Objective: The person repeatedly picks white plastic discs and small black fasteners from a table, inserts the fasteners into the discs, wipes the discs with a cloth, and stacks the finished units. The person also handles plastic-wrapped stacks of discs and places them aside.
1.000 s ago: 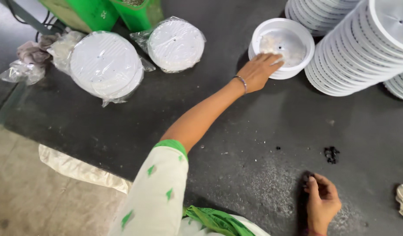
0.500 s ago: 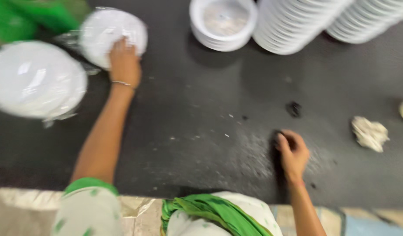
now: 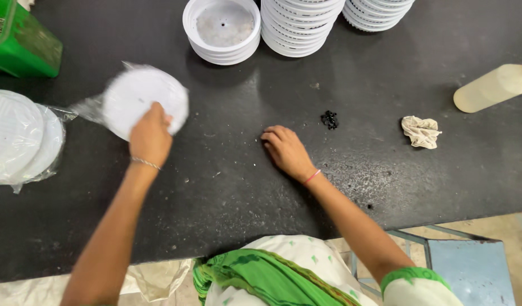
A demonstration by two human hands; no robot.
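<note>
My left hand (image 3: 150, 137) grips a plastic-wrapped stack of white round discs (image 3: 141, 96) and holds it over the black table (image 3: 227, 187); the pack is motion-blurred. My right hand (image 3: 286, 150) rests flat on the table near the middle, fingers together, holding nothing. A small heap of black screws (image 3: 329, 119) lies just right of that hand. A short stack of white round housings (image 3: 222, 28) with a dusty open top stands at the back.
Taller stacks of white housings (image 3: 300, 22) line the back edge. A second wrapped pack of discs (image 3: 17, 139) lies at the left, a green bin (image 3: 24, 42) behind it. A crumpled cloth (image 3: 420, 131) and a pale bottle (image 3: 493, 88) lie right. A blue stool (image 3: 470, 269) stands below.
My left hand went from the open housing stack to the wrapped disc pack, took hold of it and drew it nearer. My right hand stayed on the table.
</note>
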